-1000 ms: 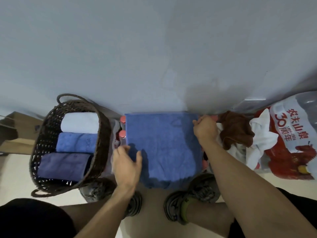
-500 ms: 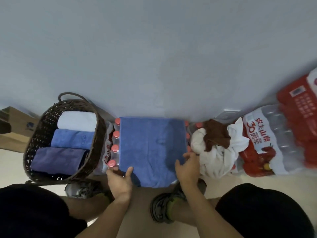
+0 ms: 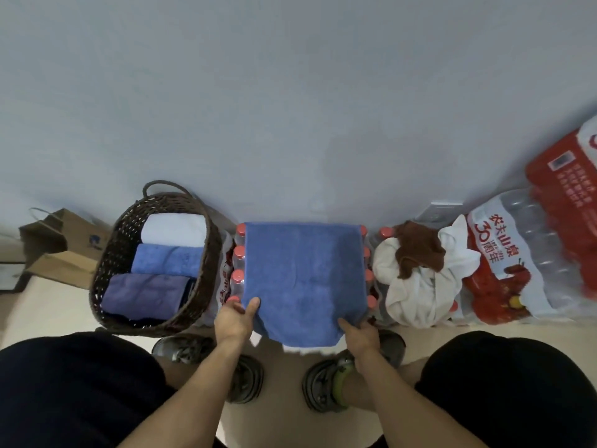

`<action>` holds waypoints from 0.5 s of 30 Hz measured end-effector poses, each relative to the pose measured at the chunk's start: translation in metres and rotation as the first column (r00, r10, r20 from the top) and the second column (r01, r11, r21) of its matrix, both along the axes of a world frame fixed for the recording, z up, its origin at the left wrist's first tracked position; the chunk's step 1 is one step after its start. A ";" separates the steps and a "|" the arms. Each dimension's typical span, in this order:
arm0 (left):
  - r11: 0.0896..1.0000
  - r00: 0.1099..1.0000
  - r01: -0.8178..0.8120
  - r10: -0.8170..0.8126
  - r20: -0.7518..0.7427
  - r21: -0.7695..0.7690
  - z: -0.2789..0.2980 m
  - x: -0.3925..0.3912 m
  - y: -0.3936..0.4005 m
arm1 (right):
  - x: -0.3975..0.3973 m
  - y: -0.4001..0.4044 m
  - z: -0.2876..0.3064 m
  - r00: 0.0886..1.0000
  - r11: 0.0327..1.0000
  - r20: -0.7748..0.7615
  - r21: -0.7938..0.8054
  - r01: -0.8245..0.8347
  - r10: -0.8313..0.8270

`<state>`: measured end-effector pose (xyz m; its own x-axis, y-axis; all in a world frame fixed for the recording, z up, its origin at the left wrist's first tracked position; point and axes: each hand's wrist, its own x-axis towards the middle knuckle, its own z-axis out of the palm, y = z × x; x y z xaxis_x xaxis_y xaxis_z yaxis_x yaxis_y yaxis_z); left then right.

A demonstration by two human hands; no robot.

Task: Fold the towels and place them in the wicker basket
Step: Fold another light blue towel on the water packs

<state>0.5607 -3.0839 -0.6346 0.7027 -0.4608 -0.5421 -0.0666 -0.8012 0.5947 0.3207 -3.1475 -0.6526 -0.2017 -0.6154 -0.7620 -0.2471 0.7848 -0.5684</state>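
Blue towel [image 3: 303,273] lies flat, near edge hanging free. Wicker basket [image 3: 109,263] beside it holds three folded towels [image 3: 168,263]

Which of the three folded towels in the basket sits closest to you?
The purple towel, at the near end of the wicker basket. The blue towel lies in the middle; the white towel is at the far end by the wall.
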 end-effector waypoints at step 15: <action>0.915 0.944 -0.282 0.212 -0.252 -0.288 0.048 0.019 -0.034 | -0.008 -0.042 0.057 0.986 0.876 -0.046 -0.466 0.123 -0.163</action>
